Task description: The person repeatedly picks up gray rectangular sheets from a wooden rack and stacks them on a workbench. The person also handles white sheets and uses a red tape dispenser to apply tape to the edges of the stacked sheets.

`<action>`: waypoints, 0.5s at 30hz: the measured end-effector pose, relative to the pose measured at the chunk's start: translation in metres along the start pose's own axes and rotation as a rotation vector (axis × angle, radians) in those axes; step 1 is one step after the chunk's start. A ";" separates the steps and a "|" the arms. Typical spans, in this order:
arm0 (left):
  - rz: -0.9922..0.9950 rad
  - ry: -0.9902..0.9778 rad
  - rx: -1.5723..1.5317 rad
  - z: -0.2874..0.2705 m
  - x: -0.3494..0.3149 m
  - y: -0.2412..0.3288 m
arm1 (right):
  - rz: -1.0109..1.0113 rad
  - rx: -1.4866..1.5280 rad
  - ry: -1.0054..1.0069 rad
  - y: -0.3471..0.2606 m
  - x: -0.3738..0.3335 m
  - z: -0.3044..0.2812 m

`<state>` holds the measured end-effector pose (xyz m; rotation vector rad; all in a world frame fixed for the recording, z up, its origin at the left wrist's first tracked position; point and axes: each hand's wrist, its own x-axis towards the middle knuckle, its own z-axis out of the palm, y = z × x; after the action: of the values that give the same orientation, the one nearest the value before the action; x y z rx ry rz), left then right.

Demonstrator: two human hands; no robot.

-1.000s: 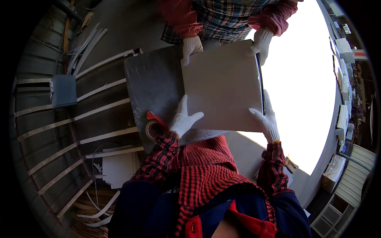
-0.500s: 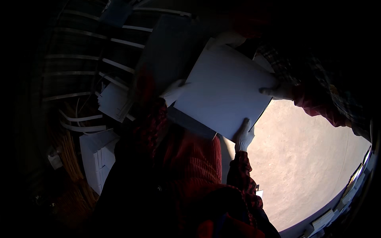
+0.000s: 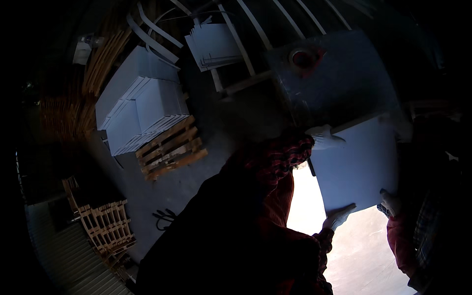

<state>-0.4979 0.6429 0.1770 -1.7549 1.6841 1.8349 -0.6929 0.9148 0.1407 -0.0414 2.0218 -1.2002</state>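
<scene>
A large flat white sheet (image 3: 359, 164), apparently cardboard, is held out to my right. My left hand (image 3: 325, 137), in a pale glove, grips its upper left edge, with the fingers lying over the top face. My right hand (image 3: 340, 216), also gloved, is closed on its lower left corner. Across from me, a co-worker's gloved hand (image 3: 391, 202) holds the lower right corner. Above the sheet stands a dark tabletop (image 3: 359, 73), bearing a round red and dark object (image 3: 302, 59) that looks like a tape roll.
White flattened cartons (image 3: 147, 98) are stacked on a wooden pallet (image 3: 172, 150) at left. A smaller sheet pile (image 3: 216, 44) rests by pale metal bars (image 3: 253, 22). More wooden pallets (image 3: 105, 226) stand lower left. Dark cords (image 3: 163, 217) lie on the floor (image 3: 182, 189).
The view has swung left, so the sheet and hands now appear farther right. Both my hands and the co-worker's hand still hold the sheet. The tabletop's red object now shows clearly.
</scene>
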 end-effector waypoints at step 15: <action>0.029 -0.343 -0.452 -0.118 -0.124 -0.226 | 0.052 -0.895 -0.333 -0.050 -0.069 0.058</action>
<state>-0.2244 0.7172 0.1638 -1.4221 1.2428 2.5052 -0.6251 0.8717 0.2044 -0.5772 2.0705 -0.1574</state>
